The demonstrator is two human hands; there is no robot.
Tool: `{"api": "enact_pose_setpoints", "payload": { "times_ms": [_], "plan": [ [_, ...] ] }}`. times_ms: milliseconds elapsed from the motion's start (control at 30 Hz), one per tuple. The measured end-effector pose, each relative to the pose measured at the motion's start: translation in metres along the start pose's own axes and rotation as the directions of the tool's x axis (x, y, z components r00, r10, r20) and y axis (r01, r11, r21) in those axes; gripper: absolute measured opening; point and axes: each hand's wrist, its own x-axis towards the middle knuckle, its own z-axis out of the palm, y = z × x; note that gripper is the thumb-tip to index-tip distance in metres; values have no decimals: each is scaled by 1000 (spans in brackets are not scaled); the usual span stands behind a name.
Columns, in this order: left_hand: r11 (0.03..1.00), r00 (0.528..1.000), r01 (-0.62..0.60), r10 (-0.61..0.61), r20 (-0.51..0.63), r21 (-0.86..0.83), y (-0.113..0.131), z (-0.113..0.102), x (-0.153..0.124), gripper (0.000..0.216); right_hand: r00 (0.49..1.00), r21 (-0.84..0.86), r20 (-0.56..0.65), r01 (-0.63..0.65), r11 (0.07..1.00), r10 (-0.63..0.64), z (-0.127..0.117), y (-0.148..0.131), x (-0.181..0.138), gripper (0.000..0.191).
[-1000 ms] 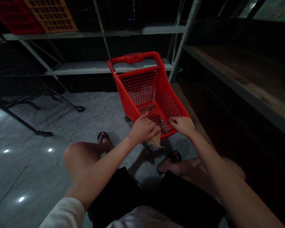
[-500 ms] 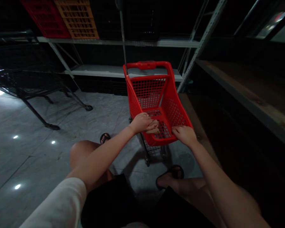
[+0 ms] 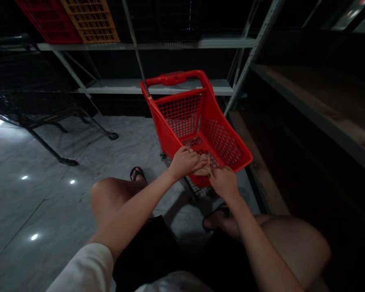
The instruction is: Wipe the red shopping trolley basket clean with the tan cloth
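The left hand (image 3: 186,161) rests on the near rim of a red cart (image 3: 182,115) at the middle of the frame. Its fingers (image 3: 200,163) are curled close together over a small tan cloth (image 3: 203,169) and press it against the rim. The cloth is bunched, and only a part of it shows past the knuckles. The right hand (image 3: 223,183) sits just to the right of and below the cloth, at the same rim. Its fingers are bent and close together, with the tips touching the cloth's edge. Whether they pinch the cloth or the rim cannot be told.

The cart is tilted, with its mesh basket opening toward the camera and its handle (image 3: 170,78) at the far, upper end. A thin rod (image 3: 133,38) runs from the top of the frame down to the handle's left end.

Both forearms reach in from the bottom edge, and the left one comes out of a white sleeve (image 3: 85,269). Bare knees show at lower centre and lower right, above black shorts (image 3: 152,251). A sandal (image 3: 137,173) stands on the grey floor (image 3: 48,202) left of the cart, and another (image 3: 216,211) stands below the right hand.

Metal shelves (image 3: 158,44) cross the top of the frame, carrying a red crate (image 3: 48,20) and an orange crate (image 3: 89,18) at upper left. A dark wire rack (image 3: 33,107) stands at the left edge. A wooden shelf (image 3: 319,109) runs along the right side.
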Motion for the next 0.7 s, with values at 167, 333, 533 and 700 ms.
{"api": "enact_pose_setpoints", "payload": {
  "times_ms": [167, 333, 533, 700],
  "plan": [
    [988, 993, 116, -112, -46, 102, -81, -29, 14, 51, 999, -56, -27, -21, 998, 19, 1, 35, -9, 54],
    [971, 978, 201, -191, -84, 132, -159, -60, 35, 41, 996, -35, -43, -76, 997, 74, 6, 72, -4, 54],
    [976, 978, 203, -198, -64, 77, -41, -20, 34, 34, 980, 9, -67, -185, 983, 185, 10, 85, 12, 52],
    [998, 998, 28, -31, -56, -60, 92, 18, 34, 30, 984, 55, -91, -149, 987, 154, 18, 93, 11, 44]
  ]
}}
